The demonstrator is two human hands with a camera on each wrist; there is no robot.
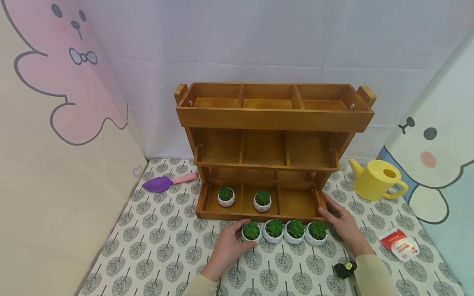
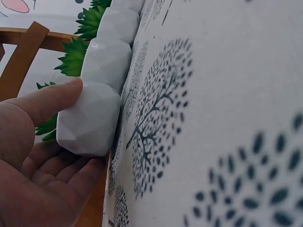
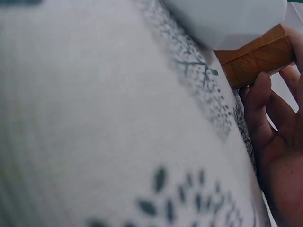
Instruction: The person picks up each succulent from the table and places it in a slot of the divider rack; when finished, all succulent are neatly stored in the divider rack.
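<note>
In the head view, my left hand (image 1: 230,246) holds the leftmost small potted succulent (image 1: 251,231) of a row on the tablecloth. The left wrist view shows the thumb against the white faceted pot (image 2: 90,120) and the fingers bent around its far side. Three more potted succulents (image 1: 295,232) continue the row to the right. Behind them stands a three-tier wooden shelf (image 1: 274,120). My right hand (image 1: 342,222) grips the bottom tier's front right corner (image 3: 258,56), its fingers along the outer side. Two potted succulents (image 1: 262,200) sit in that tier's left and middle compartments.
A purple trowel with a pink handle (image 1: 158,184) lies left of the shelf. To the right stands a yellow watering can (image 1: 375,179). A red and white packet (image 1: 400,245) and a small black object (image 1: 345,269) lie near my right forearm. Fabric walls (image 1: 259,41) enclose the table.
</note>
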